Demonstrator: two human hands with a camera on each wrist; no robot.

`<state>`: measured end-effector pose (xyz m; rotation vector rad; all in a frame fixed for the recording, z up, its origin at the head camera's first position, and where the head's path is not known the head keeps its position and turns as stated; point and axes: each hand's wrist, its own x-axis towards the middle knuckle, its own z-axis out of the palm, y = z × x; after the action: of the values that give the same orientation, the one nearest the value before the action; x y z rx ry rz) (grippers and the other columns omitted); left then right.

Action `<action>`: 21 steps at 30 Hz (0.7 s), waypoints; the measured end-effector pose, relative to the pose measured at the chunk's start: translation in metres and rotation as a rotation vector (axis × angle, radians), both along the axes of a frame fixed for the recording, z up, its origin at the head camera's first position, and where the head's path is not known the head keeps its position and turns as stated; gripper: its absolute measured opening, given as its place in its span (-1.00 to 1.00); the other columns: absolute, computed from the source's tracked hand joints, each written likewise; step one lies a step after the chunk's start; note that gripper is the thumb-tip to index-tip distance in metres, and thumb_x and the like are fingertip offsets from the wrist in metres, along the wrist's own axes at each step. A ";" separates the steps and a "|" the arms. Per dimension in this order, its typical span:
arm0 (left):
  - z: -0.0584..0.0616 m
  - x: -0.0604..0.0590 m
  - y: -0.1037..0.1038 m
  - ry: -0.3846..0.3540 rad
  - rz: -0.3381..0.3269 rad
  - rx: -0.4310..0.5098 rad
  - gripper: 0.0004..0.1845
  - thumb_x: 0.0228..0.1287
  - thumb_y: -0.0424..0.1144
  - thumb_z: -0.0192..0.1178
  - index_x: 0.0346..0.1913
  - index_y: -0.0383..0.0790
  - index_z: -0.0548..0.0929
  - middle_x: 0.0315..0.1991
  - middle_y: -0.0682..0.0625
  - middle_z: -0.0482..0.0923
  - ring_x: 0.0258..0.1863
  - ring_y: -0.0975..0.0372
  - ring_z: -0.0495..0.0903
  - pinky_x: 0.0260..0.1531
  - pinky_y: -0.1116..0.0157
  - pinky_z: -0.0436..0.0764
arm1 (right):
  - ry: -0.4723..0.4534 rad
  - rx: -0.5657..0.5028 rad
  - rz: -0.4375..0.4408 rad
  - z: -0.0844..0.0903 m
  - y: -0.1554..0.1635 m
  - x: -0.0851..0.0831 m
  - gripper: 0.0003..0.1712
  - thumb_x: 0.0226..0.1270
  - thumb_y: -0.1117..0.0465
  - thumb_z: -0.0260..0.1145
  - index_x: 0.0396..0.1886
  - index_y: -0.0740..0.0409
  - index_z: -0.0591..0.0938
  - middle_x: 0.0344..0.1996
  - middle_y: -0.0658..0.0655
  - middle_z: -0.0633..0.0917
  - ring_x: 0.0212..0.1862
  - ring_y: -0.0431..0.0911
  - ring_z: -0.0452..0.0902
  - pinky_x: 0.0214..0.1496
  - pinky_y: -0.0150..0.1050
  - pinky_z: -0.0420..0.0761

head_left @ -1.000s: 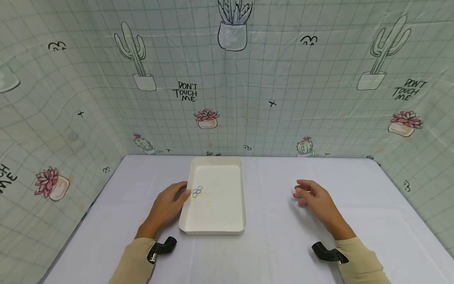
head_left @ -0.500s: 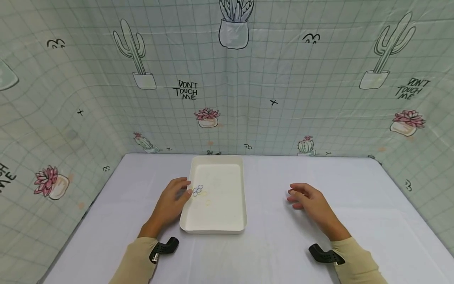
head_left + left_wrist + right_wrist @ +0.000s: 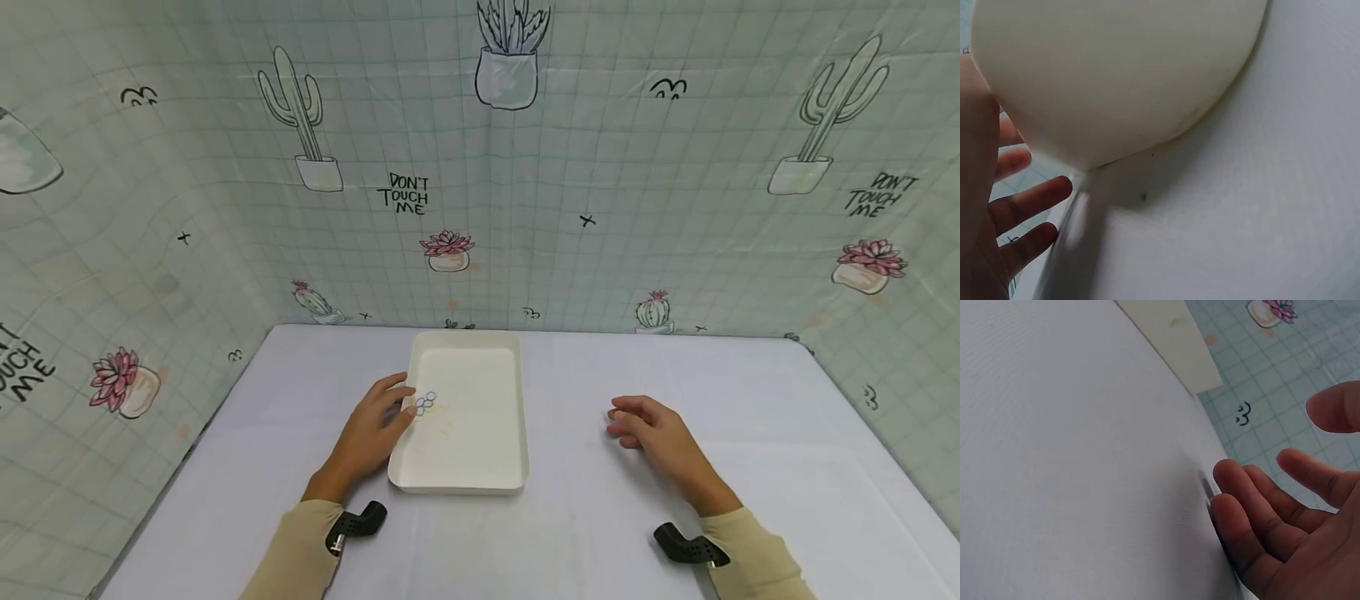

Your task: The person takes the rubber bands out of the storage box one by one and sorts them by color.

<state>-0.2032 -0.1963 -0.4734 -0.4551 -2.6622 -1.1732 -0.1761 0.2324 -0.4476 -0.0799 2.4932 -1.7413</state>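
Note:
A shallow white tray [image 3: 476, 442] lies on the table, left of the middle. Several small thin rings, blue ones [image 3: 425, 404] and pale yellow ones, lie on its floor near the left wall. My left hand [image 3: 370, 431] is at the tray's left side, its thumb over the rim close beside the blue rings. In the left wrist view the fingers [image 3: 1035, 203] are loosely spread by the tray's wall [image 3: 1116, 94]. Well to the right of the tray, my right hand [image 3: 654, 437] hovers low over the table with relaxed, slightly bent fingers and nothing in them.
A white cloth covers the table [image 3: 570, 517]. Behind and at both sides hangs a checked curtain [image 3: 525, 208] printed with cacti and succulents. Each wrist carries a black camera mount [image 3: 358, 521].
My left hand has moved slightly up and right, its fingers now reaching further over the tray's rim. My right hand has come a little nearer and lower in view. The tray and rings keep their places.

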 end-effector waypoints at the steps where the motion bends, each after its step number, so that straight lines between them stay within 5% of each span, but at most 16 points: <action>1: -0.001 0.000 0.000 0.001 0.003 0.002 -0.62 0.45 -0.17 0.21 0.21 -0.30 0.61 0.44 -0.10 0.32 0.37 -0.05 0.38 0.24 -0.08 0.45 | -0.006 0.005 0.002 -0.001 0.000 0.000 -0.48 0.55 0.09 0.18 0.27 0.39 0.47 0.18 0.35 0.59 0.00 -0.07 0.68 -0.03 -0.31 0.65; 21: -0.010 0.010 0.002 0.028 -0.013 -0.059 -0.64 0.46 -0.15 0.19 0.22 -0.17 0.65 0.48 0.13 0.29 0.46 0.09 0.27 0.35 -0.08 0.30 | 0.019 0.055 0.007 -0.014 0.002 0.000 -0.54 0.55 0.10 0.18 0.21 0.38 0.53 0.08 0.29 0.67 -0.06 -0.12 0.68 -0.06 -0.32 0.64</action>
<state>-0.1931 -0.1942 -0.4830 -0.4954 -2.6799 -1.0858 -0.1762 0.2344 -0.4613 -0.1009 2.5486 -1.6763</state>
